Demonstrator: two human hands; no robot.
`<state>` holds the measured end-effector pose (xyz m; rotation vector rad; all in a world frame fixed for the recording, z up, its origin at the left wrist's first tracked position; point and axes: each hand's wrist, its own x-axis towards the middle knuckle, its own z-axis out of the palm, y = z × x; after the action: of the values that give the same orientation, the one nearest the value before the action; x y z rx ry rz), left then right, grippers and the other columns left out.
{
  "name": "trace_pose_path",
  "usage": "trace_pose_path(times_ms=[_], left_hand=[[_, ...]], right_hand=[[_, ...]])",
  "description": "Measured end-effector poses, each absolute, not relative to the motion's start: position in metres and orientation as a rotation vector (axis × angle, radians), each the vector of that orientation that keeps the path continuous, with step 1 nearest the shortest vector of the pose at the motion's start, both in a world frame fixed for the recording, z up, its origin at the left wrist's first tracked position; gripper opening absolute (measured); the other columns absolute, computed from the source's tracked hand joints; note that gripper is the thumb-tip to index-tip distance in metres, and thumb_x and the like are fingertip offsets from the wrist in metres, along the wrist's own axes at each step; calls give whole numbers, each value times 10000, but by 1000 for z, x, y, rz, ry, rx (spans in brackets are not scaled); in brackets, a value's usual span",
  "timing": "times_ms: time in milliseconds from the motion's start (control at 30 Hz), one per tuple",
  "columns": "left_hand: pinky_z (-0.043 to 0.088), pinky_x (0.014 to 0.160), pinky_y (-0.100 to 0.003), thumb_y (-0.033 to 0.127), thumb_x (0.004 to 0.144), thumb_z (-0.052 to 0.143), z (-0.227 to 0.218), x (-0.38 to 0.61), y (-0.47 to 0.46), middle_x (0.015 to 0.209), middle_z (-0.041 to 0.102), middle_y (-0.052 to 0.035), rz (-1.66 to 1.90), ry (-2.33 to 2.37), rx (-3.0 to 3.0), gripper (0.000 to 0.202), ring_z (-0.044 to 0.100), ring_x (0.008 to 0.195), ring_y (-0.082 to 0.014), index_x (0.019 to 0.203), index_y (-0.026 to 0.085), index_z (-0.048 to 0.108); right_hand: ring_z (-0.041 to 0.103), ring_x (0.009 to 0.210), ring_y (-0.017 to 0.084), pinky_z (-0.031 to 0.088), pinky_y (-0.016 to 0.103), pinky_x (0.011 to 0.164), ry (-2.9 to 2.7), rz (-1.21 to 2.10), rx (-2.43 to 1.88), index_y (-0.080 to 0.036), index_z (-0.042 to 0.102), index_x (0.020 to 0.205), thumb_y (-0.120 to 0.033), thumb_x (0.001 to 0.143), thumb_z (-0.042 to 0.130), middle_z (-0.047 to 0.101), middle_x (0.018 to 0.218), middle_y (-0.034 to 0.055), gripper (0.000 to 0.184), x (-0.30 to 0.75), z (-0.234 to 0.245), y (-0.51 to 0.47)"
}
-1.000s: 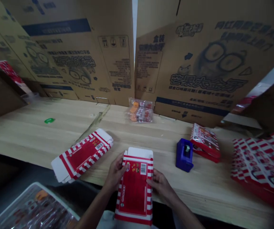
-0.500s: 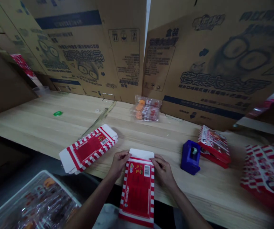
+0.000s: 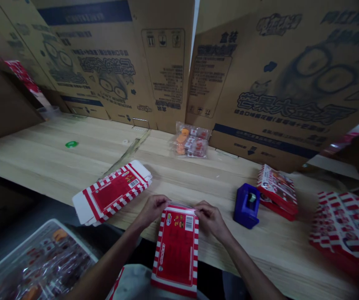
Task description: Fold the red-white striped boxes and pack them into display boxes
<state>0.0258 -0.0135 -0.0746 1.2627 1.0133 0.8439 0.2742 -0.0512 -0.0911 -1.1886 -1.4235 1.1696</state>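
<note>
Carton (image 3: 175,250) pinched at its two far corners

The left hand (image 3: 153,211) grips the far left corner between thumb and fingers, and the right hand (image 3: 210,217) grips the far right corner in the same way. The carton lies between the two forearms, its red printed face and barcode turned up, and reaches over the front edge of the desk (image 3: 179,179) above pale grey cloth (image 3: 138,281).

To the left, a stack of flat cartons (image 3: 113,191) with the same red-and-white striped border lies aslant on the desk. To the right of the right hand stands a blue tape dispenser (image 3: 245,210), with a red box (image 3: 276,187) just beside it; farther right are more striped boxes (image 3: 351,225).

Clear-wrapped sweets (image 3: 192,141) lie at the back of the desk, near the foot of tall printed cardboard panels (image 3: 163,62). A green ring (image 3: 71,144) lies well apart on the left. At lower left, a white-rimmed tub (image 3: 53,221) holds shiny wrapped pieces.
</note>
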Motion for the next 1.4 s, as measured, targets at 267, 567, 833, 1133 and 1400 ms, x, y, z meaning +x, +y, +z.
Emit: trace_pose_path(times_ms=[267, 567, 833, 1133, 1400], left_hand=[[426, 581, -224, 298, 781, 585, -49, 22, -16, 679, 678, -44, 673, 1106, 1740, 216, 590, 638, -158, 714, 135, 710], [379, 538, -210, 313, 756, 556, -47, 22, -8, 645, 622, -21, 667, 1111, 1732, 215, 529, 590, -126, 749, 126, 663], [389, 547, -207, 282, 765, 564, -51, 21, -17, 641, 593, -10, 708, 1091, 1691, 181, 524, 599, -118, 682, 128, 612], [492, 688, -263, 236, 788, 621, -77, 20, -46, 824, 729, -78, 936, 1164, 1802, 105, 652, 731, -174, 766, 155, 685], [535, 678, -283, 368, 764, 692, -95, 27, -66, 881, 701, -56, 1036, 1099, 1159, 228, 662, 779, -198, 885, 175, 679]], right_hand=[[664, 815, 216, 517, 300, 723, -1614, 1162, -1252, -194, 746, 849, -405, 851, 596, 725, 878, 77, 259, 271, -70, -58], [635, 643, 166, 491, 252, 586, -1581, 1151, -1359, -181, 656, 802, -300, 747, 635, 678, 707, 27, 133, 269, -62, -45], [628, 671, 165, 484, 258, 624, -1410, 1214, -1293, -171, 646, 744, -322, 784, 626, 685, 731, 34, 157, 262, -68, -60], [648, 936, 193, 514, 294, 814, -1364, 1031, -1224, -206, 643, 820, -312, 866, 589, 697, 984, 69, 128, 245, -91, -92], [612, 896, 180, 516, 293, 748, -1116, 688, -1363, -210, 623, 1046, -326, 829, 626, 629, 1045, 73, 246, 273, -93, -96]])
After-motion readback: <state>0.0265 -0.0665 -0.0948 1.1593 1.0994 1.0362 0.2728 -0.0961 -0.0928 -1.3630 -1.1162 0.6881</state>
